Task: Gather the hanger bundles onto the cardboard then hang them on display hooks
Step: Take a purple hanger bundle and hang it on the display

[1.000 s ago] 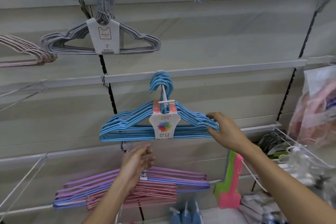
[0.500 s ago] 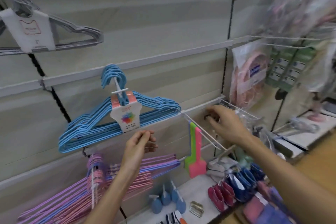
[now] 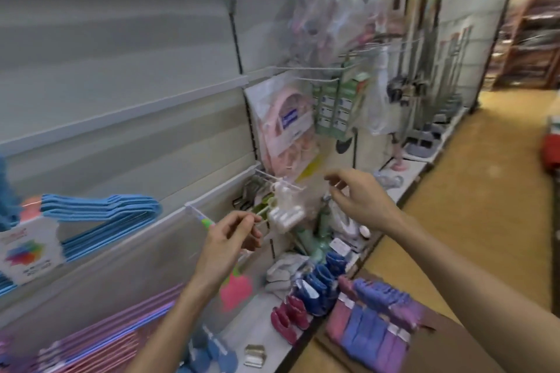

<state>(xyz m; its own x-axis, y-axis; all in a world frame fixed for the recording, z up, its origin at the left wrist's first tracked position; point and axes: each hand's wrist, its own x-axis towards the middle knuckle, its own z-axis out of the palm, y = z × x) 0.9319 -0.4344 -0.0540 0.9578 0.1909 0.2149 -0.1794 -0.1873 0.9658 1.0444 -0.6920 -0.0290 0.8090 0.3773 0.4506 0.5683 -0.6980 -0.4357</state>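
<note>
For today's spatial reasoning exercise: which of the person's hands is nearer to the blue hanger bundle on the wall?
Left. The left hand is just right of the blue hanger bundle; the right hand is farther right, past it.

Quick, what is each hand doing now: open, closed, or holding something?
Left hand: closed, pinching a thin white display hook.
Right hand: open, fingers loosely curled, holding nothing.

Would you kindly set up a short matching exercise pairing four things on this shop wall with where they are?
Things:
1. blue hanger bundle
2. pink-purple hanger bundle
3. left hand
4. cardboard

Places:
A. on the floor, bottom right
B. pinching a thin white hook rod
C. hanging at mid-left on the wall
D. hanging low at bottom left

Pairs: 1-C, 2-D, 3-B, 4-A
</note>
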